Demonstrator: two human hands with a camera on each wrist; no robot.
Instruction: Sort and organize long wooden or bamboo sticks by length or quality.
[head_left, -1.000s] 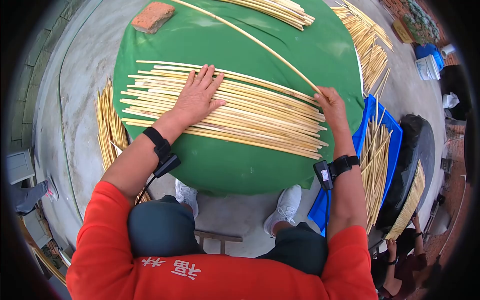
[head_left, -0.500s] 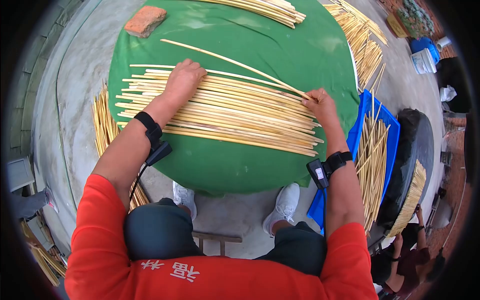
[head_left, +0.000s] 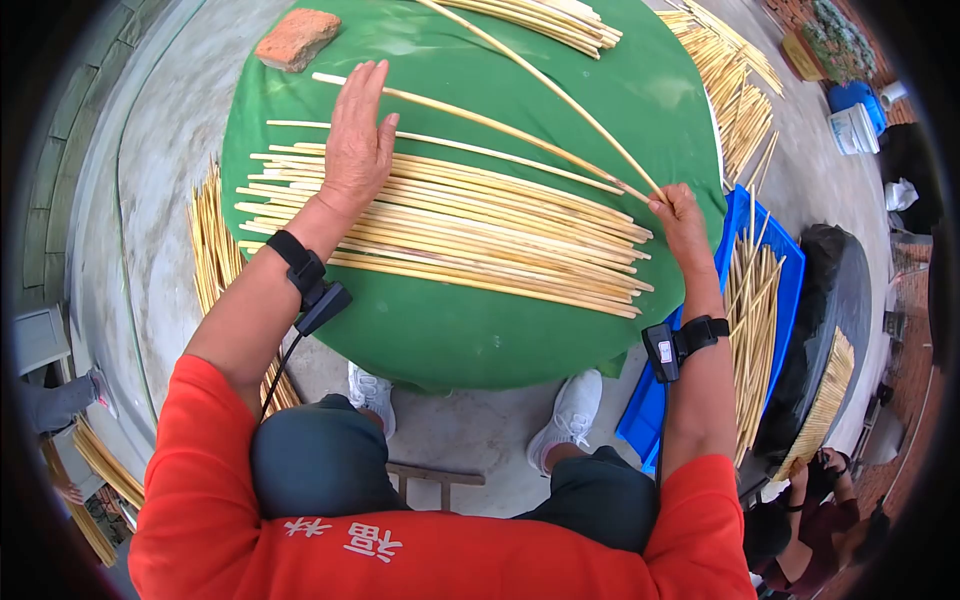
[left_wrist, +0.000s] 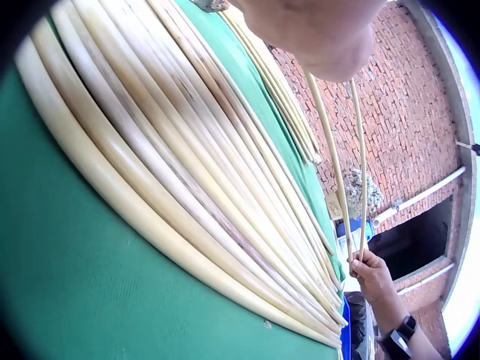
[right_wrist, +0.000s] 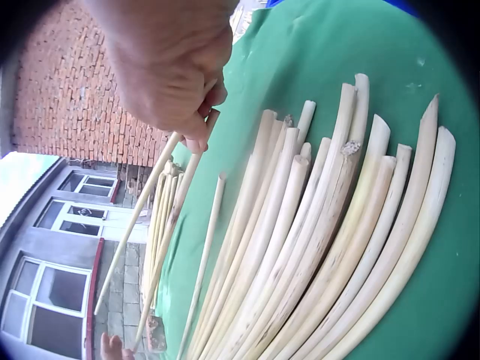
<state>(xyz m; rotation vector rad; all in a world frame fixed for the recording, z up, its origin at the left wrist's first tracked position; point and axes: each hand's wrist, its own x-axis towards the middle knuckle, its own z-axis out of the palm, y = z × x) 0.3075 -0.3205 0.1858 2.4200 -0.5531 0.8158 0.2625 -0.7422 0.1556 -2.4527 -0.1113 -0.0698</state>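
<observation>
Head view: left hand (head_left: 358, 135), fingers straight, is over one stick (head_left: 500, 127); right hand (head_left: 683, 222) pinches its end with a second stick (head_left: 545, 80). Left wrist: both ends meet in that pinch. Right wrist: a row of sticks (right_wrist: 322, 225) lies alongside on the green tabletop (right_wrist: 442, 277).

head view above sticks (head_left: 450, 225), 2 wrist views nearer

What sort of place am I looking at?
Most likely an outdoor yard beside a house or workshop: rough red-brick wall, bare grey concrete ground, and a grey building with white-framed windows.
</observation>
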